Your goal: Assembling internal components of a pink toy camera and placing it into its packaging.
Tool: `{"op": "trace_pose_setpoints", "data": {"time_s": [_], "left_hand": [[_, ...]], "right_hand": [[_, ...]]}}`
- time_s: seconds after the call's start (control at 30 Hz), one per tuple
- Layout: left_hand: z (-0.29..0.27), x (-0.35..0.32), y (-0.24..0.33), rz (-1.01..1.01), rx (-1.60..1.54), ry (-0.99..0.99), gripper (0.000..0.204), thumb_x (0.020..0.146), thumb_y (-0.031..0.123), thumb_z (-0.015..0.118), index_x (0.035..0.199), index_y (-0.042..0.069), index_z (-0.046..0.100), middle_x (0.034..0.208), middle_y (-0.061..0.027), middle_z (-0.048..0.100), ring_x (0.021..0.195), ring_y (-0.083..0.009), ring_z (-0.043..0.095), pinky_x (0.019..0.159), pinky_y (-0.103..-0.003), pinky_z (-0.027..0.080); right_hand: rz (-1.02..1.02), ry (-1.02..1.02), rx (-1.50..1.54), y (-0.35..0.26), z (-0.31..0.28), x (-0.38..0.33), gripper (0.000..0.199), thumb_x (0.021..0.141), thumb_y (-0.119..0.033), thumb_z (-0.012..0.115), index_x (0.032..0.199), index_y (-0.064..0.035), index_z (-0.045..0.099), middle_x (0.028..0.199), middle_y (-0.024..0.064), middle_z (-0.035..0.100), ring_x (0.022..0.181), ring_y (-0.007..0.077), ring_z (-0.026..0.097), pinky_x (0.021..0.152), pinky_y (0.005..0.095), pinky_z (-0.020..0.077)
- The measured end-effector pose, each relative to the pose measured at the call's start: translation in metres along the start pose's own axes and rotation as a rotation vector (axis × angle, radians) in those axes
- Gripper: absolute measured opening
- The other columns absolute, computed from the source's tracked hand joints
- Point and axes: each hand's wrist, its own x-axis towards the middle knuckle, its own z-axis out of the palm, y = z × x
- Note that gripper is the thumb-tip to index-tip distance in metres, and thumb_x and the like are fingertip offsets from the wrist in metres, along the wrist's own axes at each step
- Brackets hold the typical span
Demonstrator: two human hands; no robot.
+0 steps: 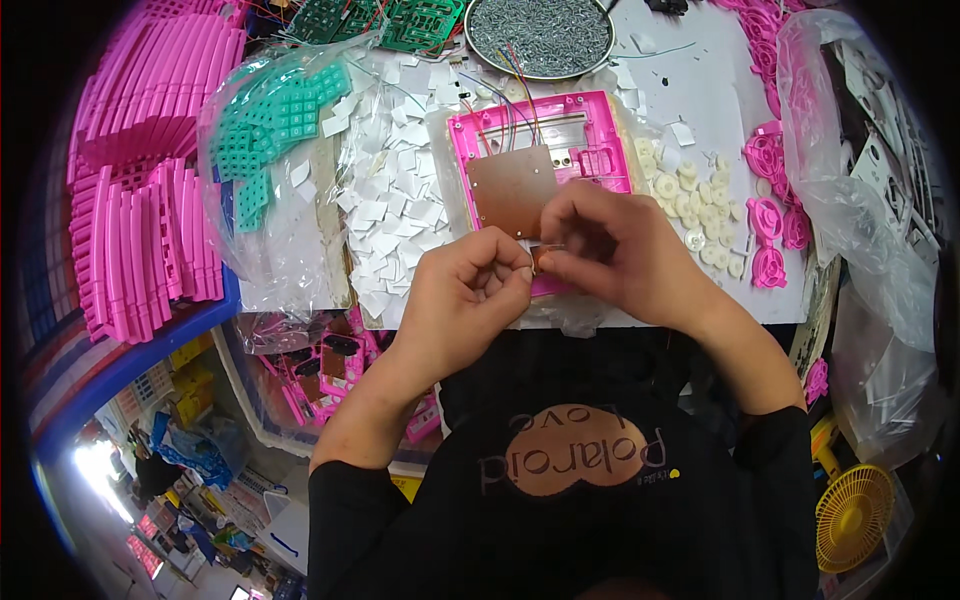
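Over pink housing (590, 125): your left hand (465, 290) and right hand (610, 245) curled, fingertips meeting, pinching small part, too tiny to identify.

White worktable (700, 90) (heaped with parts), blue crate rim (150, 355), yellow fan (853, 517) low at right.

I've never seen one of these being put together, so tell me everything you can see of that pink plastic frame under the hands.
The rectangular pink plastic frame lies flat on the white table, open side up. A brown circuit board rests in it, with thin coloured wires running up from it. The left hand and right hand cover its near edge.
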Motion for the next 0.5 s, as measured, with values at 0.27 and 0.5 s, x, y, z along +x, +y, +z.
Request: {"op": "trace_pose_setpoints", "data": {"time_s": [0.27, 0.5], "left_hand": [[0.005, 0.0, -0.002, -0.017, -0.236, -0.04, 0.001, 0.097, 0.0, 0.061, 0.098, 0.0, 0.062, 0.085, -0.0009, 0.067, 0.075, -0.0015, 0.061, 0.064, -0.017, 0.047], [0.001, -0.002, 0.006, -0.062, -0.181, -0.066, 0.003, 0.097, 0.0, 0.061, 0.099, -0.002, 0.062, 0.085, -0.0029, 0.069, 0.078, -0.0045, 0.065, 0.068, -0.019, 0.051]], "right_hand": [[-0.254, 0.14, -0.032, 0.005, 0.011, -0.011, 0.017, 0.085, 0.0, 0.07, 0.101, -0.0025, 0.065, 0.089, 0.0079, 0.062, 0.068, 0.0181, 0.065, 0.057, 0.0283, 0.0515], [-0.34, 0.173, -0.08, 0.008, 0.012, -0.011, 0.019, 0.084, 0.0, 0.071, 0.102, -0.0016, 0.065, 0.091, 0.0085, 0.062, 0.073, 0.0189, 0.068, 0.061, 0.0281, 0.0553]]}}
